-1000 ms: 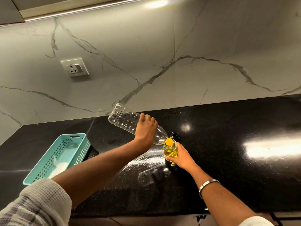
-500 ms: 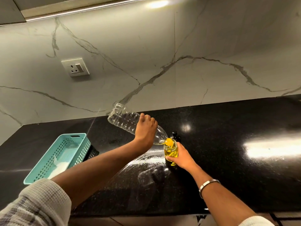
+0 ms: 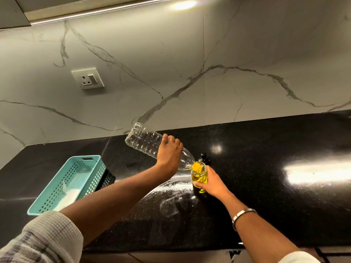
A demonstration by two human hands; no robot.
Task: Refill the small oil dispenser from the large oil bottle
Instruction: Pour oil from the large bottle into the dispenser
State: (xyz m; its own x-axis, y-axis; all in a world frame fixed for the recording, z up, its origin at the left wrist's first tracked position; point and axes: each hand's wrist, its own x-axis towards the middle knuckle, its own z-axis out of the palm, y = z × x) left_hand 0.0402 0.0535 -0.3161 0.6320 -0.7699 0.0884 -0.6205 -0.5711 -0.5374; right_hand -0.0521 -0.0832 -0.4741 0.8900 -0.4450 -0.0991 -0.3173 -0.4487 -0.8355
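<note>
- Fingers [image 3: 171, 142] of the left hand [image 3: 169, 153] are gripping the tilted large oil bottle [image 3: 146, 142], mouth meeting the small oil dispenser [image 3: 199, 174] at frame centre.
- The right hand [image 3: 211, 182] is holding the dispenser on the black worktop [image 3: 275, 168].
- A teal basket [image 3: 70, 183] is sitting at lower left.

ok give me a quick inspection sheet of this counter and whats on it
surface: black counter, glossy, whitish smear near the front.
job's things: large bottle tilted, nearly empty, mouth at small dispenser holding yellow oil; black pump top just behind it.
clutter: teal basket with something white inside, dark basket beside it.
grippers: left hand grips the bottle; right hand holds the dispenser.
cables: nothing seen.
surroundings: marble wall, socket.
</note>
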